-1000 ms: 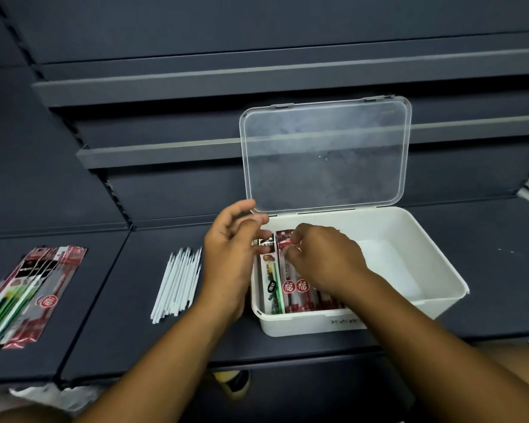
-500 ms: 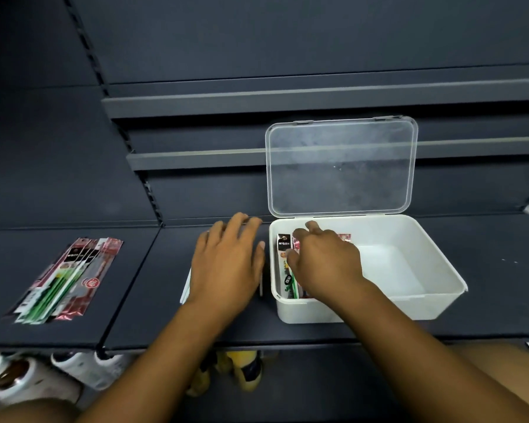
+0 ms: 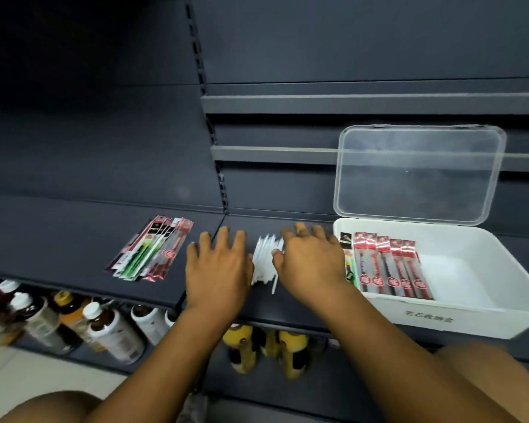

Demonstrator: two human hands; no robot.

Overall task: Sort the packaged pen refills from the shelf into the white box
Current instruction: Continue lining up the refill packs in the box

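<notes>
Both hands have come out of the white box (image 3: 440, 319) and shifted left along the shelf (image 3: 58, 239) since the earlier frames; the right one was down among the packs and is now outside the box wall. Far left of the box and a level below it, brown bottles (image 3: 104, 328) lie on the lower shelf. Up on the shelf, well left of the box, sits the loose pile of packaged refills (image 3: 151, 248), long axis slanting from near-left to far-right. Left hand (image 3: 217, 264) is next, fingers spread flat, holding nothing, just right of the pile and the nearer hand to it, with nothing lying between them. A bundle of white sticks (image 3: 266, 261) lies between the two hands, close to the box's left wall. Right hand (image 3: 310, 264) hovers over the bundle's right edge, fingers apart and loosely bent, gripping nothing, almost against the box. Inside the box, along its left side, sorted packs (image 3: 391, 267) lie in a row, their long sides running front to back; the right half looks bare. Clear lid (image 3: 419, 175) stands open behind. Likely next pick is from the pile with the left hand, and the carry back to the box crosses the white sticks.
</notes>
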